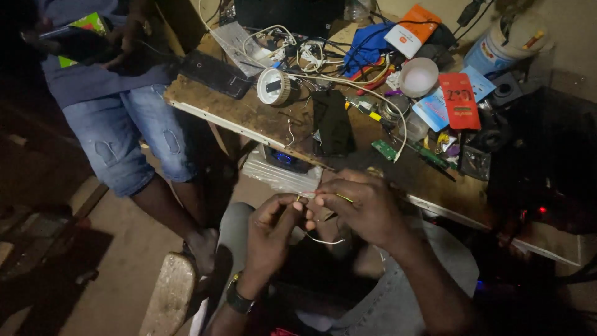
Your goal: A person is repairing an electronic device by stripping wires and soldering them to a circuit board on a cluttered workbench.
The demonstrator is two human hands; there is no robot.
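On the counter's far right lie a red rectangular packet (459,101) over a light blue one (433,109), with an orange-and-white box (411,30) farther back near a blue-labelled white tub (505,43).

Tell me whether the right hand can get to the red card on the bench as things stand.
Probably yes, once freed: the right hand pinches a thin wire with the left hand. The red card lies uncovered on top of the clutter.

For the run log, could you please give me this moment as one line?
left hand: pinches thin wire | right hand: pinches same wire | workbench: cluttered, ahead
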